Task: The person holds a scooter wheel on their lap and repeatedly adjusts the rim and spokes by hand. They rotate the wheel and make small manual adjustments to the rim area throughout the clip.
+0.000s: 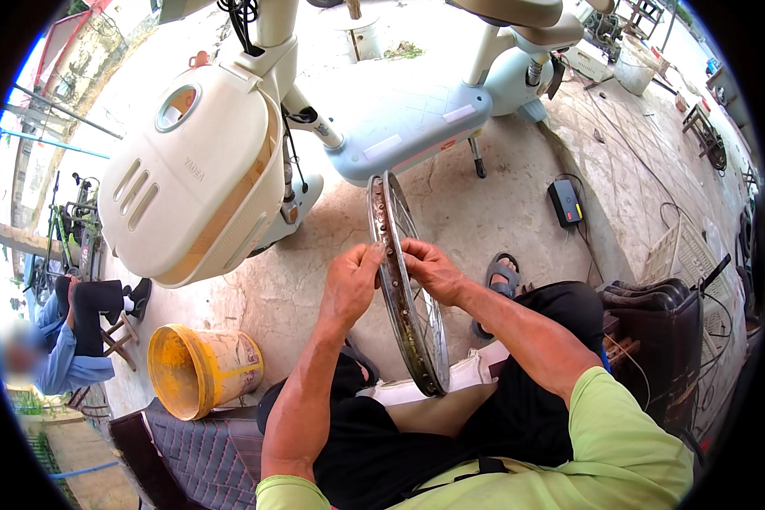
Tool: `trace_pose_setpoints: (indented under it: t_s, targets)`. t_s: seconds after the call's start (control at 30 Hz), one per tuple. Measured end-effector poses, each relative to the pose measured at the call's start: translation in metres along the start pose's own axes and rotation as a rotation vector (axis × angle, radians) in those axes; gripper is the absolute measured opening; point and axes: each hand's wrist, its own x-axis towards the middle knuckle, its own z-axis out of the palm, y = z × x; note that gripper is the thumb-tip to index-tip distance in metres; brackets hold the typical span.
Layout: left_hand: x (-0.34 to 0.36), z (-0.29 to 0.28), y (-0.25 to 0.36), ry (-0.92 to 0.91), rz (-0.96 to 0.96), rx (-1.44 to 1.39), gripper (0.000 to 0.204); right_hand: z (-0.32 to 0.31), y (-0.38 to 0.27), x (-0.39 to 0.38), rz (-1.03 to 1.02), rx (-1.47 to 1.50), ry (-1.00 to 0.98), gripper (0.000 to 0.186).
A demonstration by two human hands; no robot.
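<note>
Rust-brown and dull silver on the wheel rim (404, 289). Cream white on the scooter's front basket (191, 174), pale blue on its deck (408, 119). Yellow on the bucket (202, 370), near left. Black on the charger (564, 202), far right. Dark quilted diamonds on the seat (200, 455). Lime green on the sleeves (620, 442).

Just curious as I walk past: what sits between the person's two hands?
In the head view, the upright spoked metal wheel rim stands between the left hand and right hand; fingers of both touch its edge.
</note>
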Motion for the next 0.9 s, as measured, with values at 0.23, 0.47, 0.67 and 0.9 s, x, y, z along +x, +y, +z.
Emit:
trace_pose_setpoints:
  t_s: [0.23,0.47,0.67,0.9]
  targets:
    - [0.0,0.0,0.0,0.003,0.0,-0.004,0.043,0.01,-0.001,-0.003,-0.066,0.01,0.073,0.022]
    - [-0.001,0.001,0.002,0.014,-0.027,-0.007,0.043,0.005,-0.002,-0.003,-0.02,-0.007,0.03,0.021]
    - [0.0,0.002,0.001,-0.002,-0.038,-0.014,0.042,0.014,-0.006,-0.005,-0.053,-0.019,0.082,0.024]
    - [0.001,-0.003,-0.003,-0.052,-0.036,-0.015,0.04,0.005,-0.004,-0.003,-0.006,-0.053,0.033,0.025]
